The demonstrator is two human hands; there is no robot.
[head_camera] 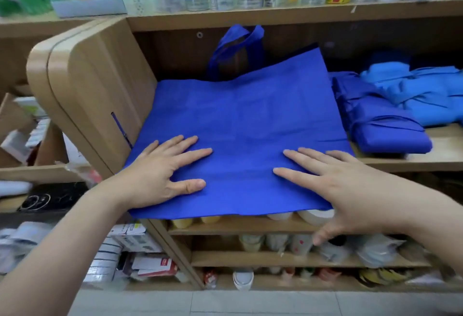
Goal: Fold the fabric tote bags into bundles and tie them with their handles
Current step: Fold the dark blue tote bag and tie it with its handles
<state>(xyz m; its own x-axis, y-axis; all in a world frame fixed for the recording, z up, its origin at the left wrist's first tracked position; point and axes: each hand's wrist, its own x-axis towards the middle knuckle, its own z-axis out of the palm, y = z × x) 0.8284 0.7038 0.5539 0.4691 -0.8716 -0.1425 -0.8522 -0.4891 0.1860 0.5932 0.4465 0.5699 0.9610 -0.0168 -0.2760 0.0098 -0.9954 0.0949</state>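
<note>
Blue fabric tote bag [250, 120] lies flat on the wooden shelf [446, 150], pressed by the left hand [160, 172] and right hand [343, 190], each grip flat with fingers straight, its near edge overhanging so it may slip off during folding, while the handles [235, 49] stand half-lost in shadow behind.

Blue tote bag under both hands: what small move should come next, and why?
Probably fold one side over toward the middle. The blue tote bag lies spread flat and unfolded, with the left hand and right hand pressing it open-palmed, so smoothing looks done.
</note>
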